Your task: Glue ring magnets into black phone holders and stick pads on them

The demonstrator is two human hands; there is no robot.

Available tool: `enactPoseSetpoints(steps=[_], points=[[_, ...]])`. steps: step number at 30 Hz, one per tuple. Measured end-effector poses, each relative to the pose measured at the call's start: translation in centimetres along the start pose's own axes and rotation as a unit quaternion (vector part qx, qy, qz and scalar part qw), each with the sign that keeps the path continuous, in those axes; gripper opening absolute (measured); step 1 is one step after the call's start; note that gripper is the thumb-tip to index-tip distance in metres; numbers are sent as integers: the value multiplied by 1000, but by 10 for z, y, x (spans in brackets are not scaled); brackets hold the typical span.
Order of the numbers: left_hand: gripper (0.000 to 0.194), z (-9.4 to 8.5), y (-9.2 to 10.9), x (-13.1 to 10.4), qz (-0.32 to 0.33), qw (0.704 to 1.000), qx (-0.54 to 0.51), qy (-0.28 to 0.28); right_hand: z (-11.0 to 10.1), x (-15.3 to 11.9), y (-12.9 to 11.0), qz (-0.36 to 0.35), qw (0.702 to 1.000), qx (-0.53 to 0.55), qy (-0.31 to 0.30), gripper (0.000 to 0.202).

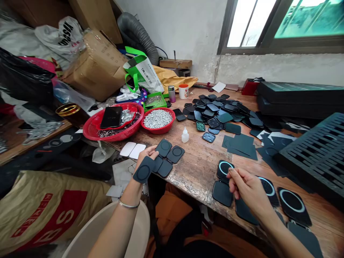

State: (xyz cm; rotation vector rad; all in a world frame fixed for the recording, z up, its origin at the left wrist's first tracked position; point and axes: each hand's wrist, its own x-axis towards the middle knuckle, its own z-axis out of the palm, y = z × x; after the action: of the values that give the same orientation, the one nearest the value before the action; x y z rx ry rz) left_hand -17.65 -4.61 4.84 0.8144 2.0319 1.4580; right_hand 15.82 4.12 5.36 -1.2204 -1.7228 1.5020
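Note:
My left hand (151,153) is at the table's front edge, its fingers closed around a dark square pad with a ring mark (143,170), which covers part of the wrist. Right beside its fingertips lie unfolded dark hinged pads (175,154) with faint rings. My right hand (245,184) is pinched just above an open hinged pad (225,168) bearing a pale ring; whatever sits between thumb and finger is too small to make out. Under and beyond that forearm are more open pads with white rings (291,200).
A small white dropper bottle (185,135) stands mid-table. Behind it are a heap of dark hinged pads (215,109) and a red basket of small metal parts (158,120). Dark sheets (242,145) and a slotted black tray (317,154) lie right. A pale tub (107,229) sits below left.

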Motion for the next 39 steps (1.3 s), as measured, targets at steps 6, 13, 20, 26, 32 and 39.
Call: enactPoseSetpoints(steps=[6, 13, 20, 26, 32, 39], points=[[51, 20, 8, -17, 79, 991, 53, 92, 17, -10, -4, -97, 993, -61, -21, 20], [40, 102, 41, -67, 63, 983, -116, -124, 47, -38, -48, -491, 844, -216, 7, 29], [40, 142, 45, -86, 19, 969, -115, -217, 46, -48, -69, -586, 699, -403, -72, 31], [38, 146, 51, -91, -12, 961, -157, -227, 27, -46, -52, -639, 684, -349, -56, 22], [32, 141, 52, -86, -105, 939, -222, -240, 1, -54, -54, -621, 726, -290, -50, 27], [20, 147, 43, -91, -13, 968, -111, -226, -30, -54, -41, -358, 922, -60, 136, 17]])
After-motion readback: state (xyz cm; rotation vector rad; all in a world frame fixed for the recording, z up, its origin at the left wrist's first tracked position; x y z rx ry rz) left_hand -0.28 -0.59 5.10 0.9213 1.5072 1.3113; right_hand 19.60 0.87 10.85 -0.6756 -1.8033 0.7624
